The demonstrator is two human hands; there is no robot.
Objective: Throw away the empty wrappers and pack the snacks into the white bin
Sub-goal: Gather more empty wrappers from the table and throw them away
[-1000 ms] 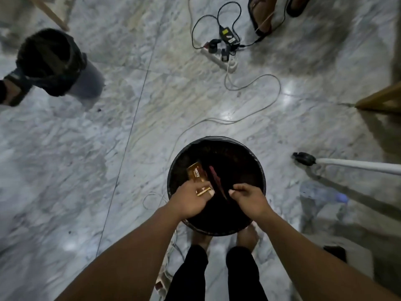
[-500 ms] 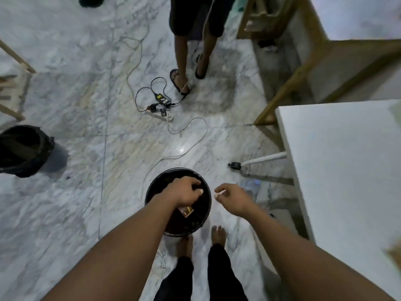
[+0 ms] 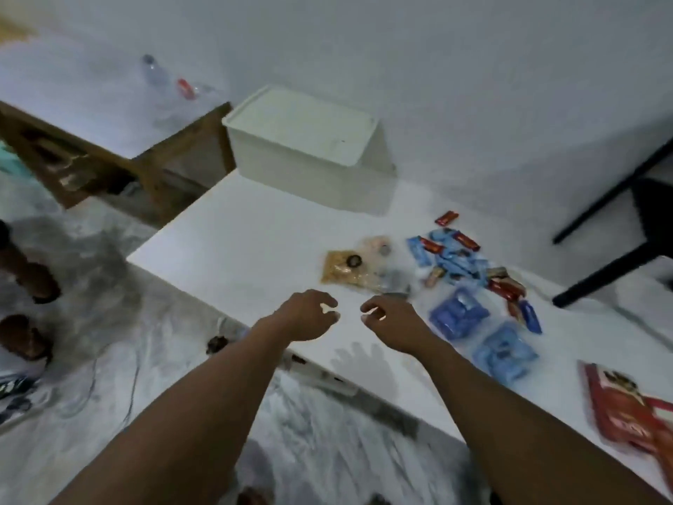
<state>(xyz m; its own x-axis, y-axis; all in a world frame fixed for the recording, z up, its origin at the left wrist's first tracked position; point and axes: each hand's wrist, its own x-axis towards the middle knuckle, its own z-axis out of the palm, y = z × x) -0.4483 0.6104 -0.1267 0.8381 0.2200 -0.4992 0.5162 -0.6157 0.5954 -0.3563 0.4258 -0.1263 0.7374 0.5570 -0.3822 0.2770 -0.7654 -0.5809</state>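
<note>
The white bin [image 3: 309, 154] stands at the back of the white table [image 3: 233, 246], its top covered by a lid. Snacks lie in a loose heap to the right: a yellow-brown bag [image 3: 344, 268], small blue and red packets [image 3: 457, 260], two blue packs [image 3: 459, 317] and a large red bag [image 3: 633, 410] at the right edge. My left hand [image 3: 309, 315] and my right hand [image 3: 395, 318] hover side by side over the table's front edge, fingers loosely curled and apart, with nothing in them. The picture is blurred.
A wooden-framed second table [image 3: 109, 114] with a plastic bottle [image 3: 154, 72] stands at the back left. A black chair [image 3: 626, 227] is at the right. Marble floor [image 3: 91, 359] with cables lies to the left, where another person's feet [image 3: 25, 308] stand.
My view has swung up from the black trash bucket on the floor to the table. The gold wrapper that my left hand held over the bucket is gone; both hands are now empty above the table.
</note>
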